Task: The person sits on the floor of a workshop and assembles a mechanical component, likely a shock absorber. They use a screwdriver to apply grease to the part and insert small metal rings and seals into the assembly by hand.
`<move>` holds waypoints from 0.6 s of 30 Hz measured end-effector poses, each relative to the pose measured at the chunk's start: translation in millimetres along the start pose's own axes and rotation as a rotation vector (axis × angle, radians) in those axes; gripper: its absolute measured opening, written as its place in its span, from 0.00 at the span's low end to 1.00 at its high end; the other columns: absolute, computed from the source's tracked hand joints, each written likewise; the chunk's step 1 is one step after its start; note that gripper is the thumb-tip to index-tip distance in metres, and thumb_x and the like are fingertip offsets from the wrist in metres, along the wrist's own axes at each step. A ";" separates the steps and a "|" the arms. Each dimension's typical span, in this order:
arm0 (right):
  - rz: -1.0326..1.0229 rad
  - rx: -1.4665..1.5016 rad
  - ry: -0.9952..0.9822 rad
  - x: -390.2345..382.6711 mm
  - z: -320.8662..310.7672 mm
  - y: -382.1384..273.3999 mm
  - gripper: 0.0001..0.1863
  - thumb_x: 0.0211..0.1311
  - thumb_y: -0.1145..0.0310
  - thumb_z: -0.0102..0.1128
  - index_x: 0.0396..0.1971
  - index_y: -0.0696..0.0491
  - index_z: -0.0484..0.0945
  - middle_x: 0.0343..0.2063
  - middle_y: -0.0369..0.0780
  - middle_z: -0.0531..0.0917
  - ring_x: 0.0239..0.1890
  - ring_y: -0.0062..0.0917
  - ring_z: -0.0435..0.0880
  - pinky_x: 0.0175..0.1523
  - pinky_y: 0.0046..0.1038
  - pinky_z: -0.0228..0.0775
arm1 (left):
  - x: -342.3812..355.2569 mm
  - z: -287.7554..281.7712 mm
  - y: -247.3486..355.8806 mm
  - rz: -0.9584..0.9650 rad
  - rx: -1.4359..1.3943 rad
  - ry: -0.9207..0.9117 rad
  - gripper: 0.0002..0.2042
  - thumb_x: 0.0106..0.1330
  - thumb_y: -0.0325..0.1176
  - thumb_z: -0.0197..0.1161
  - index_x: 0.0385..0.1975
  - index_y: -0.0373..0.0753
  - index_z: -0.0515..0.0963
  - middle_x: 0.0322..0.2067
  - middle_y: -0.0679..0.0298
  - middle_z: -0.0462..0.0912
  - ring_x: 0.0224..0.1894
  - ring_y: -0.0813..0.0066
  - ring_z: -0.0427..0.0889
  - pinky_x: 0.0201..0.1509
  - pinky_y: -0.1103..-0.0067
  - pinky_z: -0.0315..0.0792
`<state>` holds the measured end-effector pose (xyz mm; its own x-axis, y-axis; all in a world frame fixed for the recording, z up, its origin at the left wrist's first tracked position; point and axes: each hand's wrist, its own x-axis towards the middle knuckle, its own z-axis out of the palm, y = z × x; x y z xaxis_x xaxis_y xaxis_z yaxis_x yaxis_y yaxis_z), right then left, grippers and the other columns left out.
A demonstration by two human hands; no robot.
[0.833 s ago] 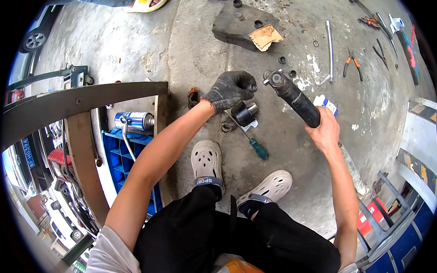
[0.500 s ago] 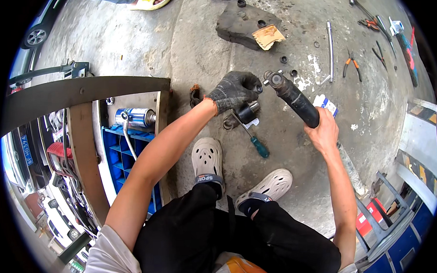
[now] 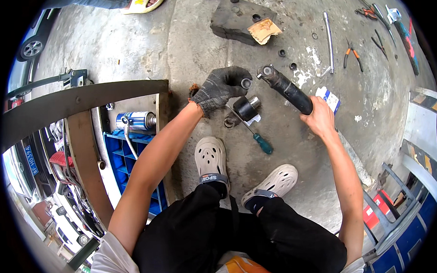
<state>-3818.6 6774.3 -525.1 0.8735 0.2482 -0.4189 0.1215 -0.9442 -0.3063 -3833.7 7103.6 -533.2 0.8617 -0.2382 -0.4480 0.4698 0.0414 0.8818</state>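
Note:
My left hand [image 3: 221, 89], in a dark knitted glove, pinches a small round bearing cap [image 3: 246, 83] with its open face showing. Just right of it, my bare right hand [image 3: 319, 117] is wrapped around the black drive shaft [image 3: 289, 93], which is held at a tilt. A metal yoke with cross pins [image 3: 266, 72] forms the shaft's upper end, a short gap from the cap. Below my glove, a black cylindrical socket-like part [image 3: 247, 108] with a bright end lies on the floor. A green-handled screwdriver [image 3: 263, 143] touches it.
A dark block [image 3: 234, 23] carries small caps and a torn cardboard piece [image 3: 264, 31]. Orange-handled pliers [image 3: 353, 57] and a long metal bar [image 3: 329, 41] lie right. A wooden frame [image 3: 82, 99] and blue tray [image 3: 120, 154] stand left. Another person's sandalled foot [image 3: 144, 2] is at top.
My left hand has moved slightly left and turned, so the cap's open face now shows. The shaft in my right hand has shifted slightly left and up.

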 end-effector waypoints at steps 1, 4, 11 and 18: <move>-0.010 -0.041 -0.013 3.5 0.0 -0.6 0.27 0.42 0.66 0.72 0.45 0.58 0.76 0.41 0.47 0.79 0.49 0.43 0.77 0.52 0.39 0.71 | 0.2 -3.4 -0.1 0.012 0.041 0.017 0.20 0.54 0.16 0.67 0.48 0.36 0.79 0.42 0.69 0.83 0.44 0.82 0.80 0.53 0.79 0.77; -0.105 -0.191 0.054 3.2 0.1 -1.5 0.29 0.44 0.66 0.73 0.49 0.59 0.75 0.46 0.46 0.77 0.51 0.41 0.76 0.53 0.38 0.71 | -2.6 -7.3 2.0 0.016 0.059 0.059 0.17 0.56 0.18 0.67 0.47 0.36 0.79 0.41 0.69 0.83 0.43 0.83 0.79 0.47 0.80 0.77; -0.554 -0.039 0.185 -7.4 7.9 -57.7 0.34 0.44 0.74 0.70 0.56 0.57 0.71 0.55 0.44 0.73 0.61 0.38 0.70 0.62 0.36 0.66 | -5.3 -9.9 -15.8 -0.022 0.217 0.216 0.15 0.62 0.23 0.62 0.49 0.39 0.74 0.36 0.66 0.83 0.37 0.79 0.80 0.39 0.81 0.76; -0.918 -0.337 0.043 36.4 66.5 -115.1 0.40 0.41 0.72 0.71 0.60 0.54 0.68 0.57 0.39 0.75 0.62 0.31 0.71 0.64 0.35 0.63 | -53.0 -7.4 -42.6 -0.216 -0.123 0.288 0.13 0.66 0.34 0.64 0.47 0.37 0.75 0.35 0.62 0.84 0.35 0.76 0.84 0.32 0.80 0.79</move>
<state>-3832.1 6906.4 -561.9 0.3878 0.9156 -0.1063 0.8850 -0.4021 -0.2347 -3897.9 7121.7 -548.2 0.7509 0.0277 -0.6599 0.6506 0.1405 0.7463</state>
